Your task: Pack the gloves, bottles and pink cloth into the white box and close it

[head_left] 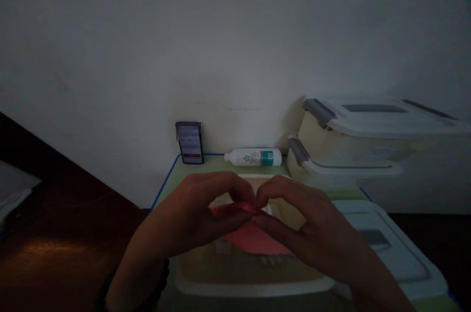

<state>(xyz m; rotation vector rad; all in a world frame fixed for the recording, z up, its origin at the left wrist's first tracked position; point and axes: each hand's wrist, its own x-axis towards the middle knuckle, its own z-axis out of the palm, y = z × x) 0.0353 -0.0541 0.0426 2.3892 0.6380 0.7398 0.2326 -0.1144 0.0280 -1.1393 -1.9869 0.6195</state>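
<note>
Both hands meet over a cream plastic tub (253, 290) and pinch a thin pink sheet (259, 241); cloth or paper, I cannot tell which. My left hand (215, 209) has thumb and fingertips closed on its upper edge, with part of the pink material running back along the palm. Touching it at the fingertips, my right hand (300, 216) pinches the same edge between thumb and index finger. Below the pinch the sheet hangs slanted above the tub. Some pale small items lie inside the tub, mostly hidden by the hands and the sheet.
A phone (190, 143) leans upright against the wall. Beside it a white bottle (253, 157) lies on its side on the green table (170, 184). Two lidded storage boxes (368, 140) are stacked at the right, and a loose lid (393, 248) lies right of the tub.
</note>
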